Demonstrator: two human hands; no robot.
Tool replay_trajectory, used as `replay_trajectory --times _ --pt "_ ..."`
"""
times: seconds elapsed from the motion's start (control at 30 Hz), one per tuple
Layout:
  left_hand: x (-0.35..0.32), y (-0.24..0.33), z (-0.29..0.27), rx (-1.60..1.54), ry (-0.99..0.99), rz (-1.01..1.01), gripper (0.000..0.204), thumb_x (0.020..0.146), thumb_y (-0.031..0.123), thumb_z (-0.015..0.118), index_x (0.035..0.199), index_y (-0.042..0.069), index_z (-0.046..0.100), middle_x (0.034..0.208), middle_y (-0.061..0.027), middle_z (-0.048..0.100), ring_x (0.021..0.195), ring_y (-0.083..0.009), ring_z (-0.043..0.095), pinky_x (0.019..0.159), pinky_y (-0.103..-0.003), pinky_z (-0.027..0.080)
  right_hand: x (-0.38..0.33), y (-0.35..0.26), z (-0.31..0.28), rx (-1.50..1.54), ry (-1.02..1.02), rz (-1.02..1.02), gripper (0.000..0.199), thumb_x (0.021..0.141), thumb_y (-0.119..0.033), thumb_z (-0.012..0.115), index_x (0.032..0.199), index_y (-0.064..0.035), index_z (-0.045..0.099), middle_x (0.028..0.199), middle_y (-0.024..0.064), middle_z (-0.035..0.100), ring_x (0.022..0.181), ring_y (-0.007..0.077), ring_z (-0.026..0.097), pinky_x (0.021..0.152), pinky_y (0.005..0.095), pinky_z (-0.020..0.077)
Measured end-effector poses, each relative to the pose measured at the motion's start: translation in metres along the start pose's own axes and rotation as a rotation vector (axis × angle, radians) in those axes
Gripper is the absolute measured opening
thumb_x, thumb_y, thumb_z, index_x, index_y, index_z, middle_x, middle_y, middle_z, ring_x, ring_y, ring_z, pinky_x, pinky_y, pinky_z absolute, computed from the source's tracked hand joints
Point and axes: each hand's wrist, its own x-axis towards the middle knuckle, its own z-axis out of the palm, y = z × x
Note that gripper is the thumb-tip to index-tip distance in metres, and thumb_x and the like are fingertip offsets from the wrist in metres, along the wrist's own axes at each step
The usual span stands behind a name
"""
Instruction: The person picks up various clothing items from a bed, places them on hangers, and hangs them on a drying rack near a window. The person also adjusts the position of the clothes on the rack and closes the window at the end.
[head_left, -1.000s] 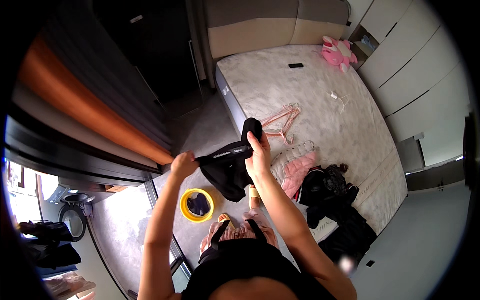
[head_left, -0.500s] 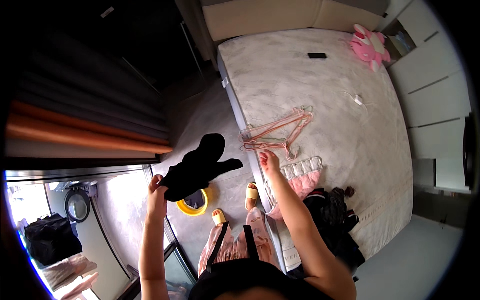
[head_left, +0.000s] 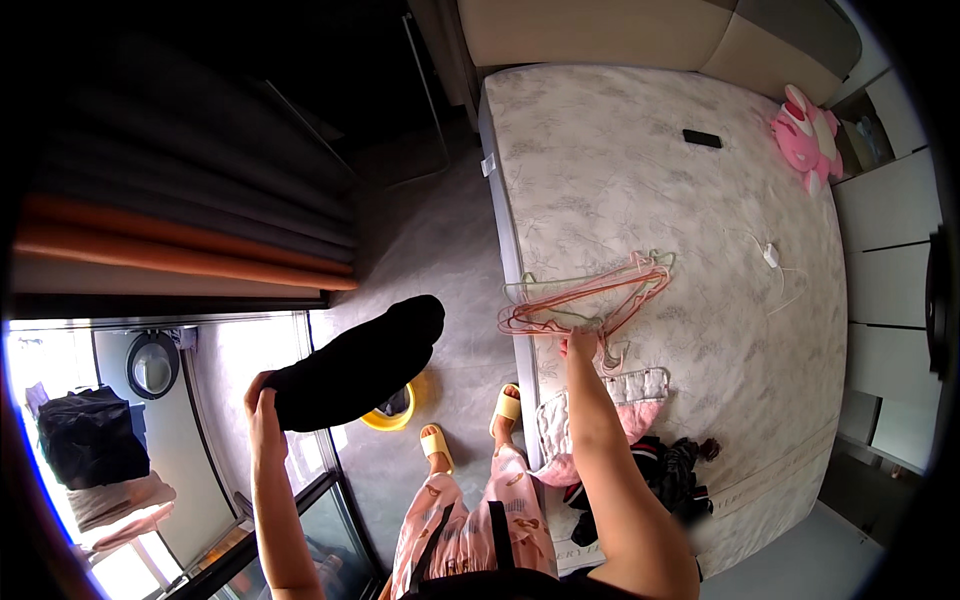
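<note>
Right fingers (head_left: 567,346) now at pink hangers (head_left: 590,291)

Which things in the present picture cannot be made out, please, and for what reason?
All in head view:
Yellow basin: contents partly covered by the black garment.
Right hand: itself hides some fingers; grip on the hangers unclear.
Dark clothes: partly behind the right forearm.

Grey floor (head_left: 450,230), orange curtain (head_left: 180,252), 1 pale mattress (head_left: 620,180).
</note>
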Motion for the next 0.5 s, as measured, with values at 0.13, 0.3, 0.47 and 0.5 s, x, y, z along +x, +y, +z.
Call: replay_trajectory --times 0.13,0.3,0.47,0.5 --pt "0.002 0.005 0.004 0.032 -0.085 0.048 0.015 0.08 0.006 0.045 0.091 0.002 0.053 0.083 -0.0041 0.052 0.079 -0.0114 0.048 0.071 -0.024 0.04 -0.012 0.02 -0.014 0.494 0.296 -0.286 0.021 0.089 -0.023 0.048 0.094 -0.0033 0.055 0.076 0.0126 0.062 0.048 0.0165 0.056 0.04 0.0285 0.0474" --pt "-0.014 0.009 -0.013 0.122 -0.303 0.123 0.019 0.067 -0.008 0.052 0.081 0.005 0.049 0.074 0.0 0.048 0.071 -0.0089 0.046 0.063 -0.021 0.037 -0.135 -0.003 -0.046 0.152 -0.19 -0.866 0.011 0.092 -0.013 0.044 0.092 -0.0056 0.053 0.073 0.0083 0.061 0.051 0.0131 0.056 0.045 0.0254 0.0451" --pt "-0.019 0.002 -0.034 0.065 -0.262 0.089 0.025 0.063 -0.006 0.06 0.071 0.009 0.042 0.067 0.0036 0.043 0.063 -0.0064 0.043 0.056 -0.021 0.035 -0.249 0.004 -0.065 -0.101 -0.223 -1.447 0.011 0.081 -0.007 0.056 0.09 -0.0018 0.053 0.074 0.008 0.058 0.062 0.0169 0.059 0.057 0.0263 0.0481" --pt "-0.015 -0.001 -0.04 0.101 -0.219 0.09 0.025 0.063 -0.005 0.061 0.07 0.01 0.041 0.066 0.004 0.042 0.062 -0.006 0.042 0.055 -0.021 0.034 -0.273 0.006 -0.063 -0.02 -0.202 -1.535 0.016 0.077 -0.005 0.06 0.091 -0.0008 0.053 0.076 0.0084 0.057 0.064 0.0186 0.059 0.058 0.0269 0.0483"
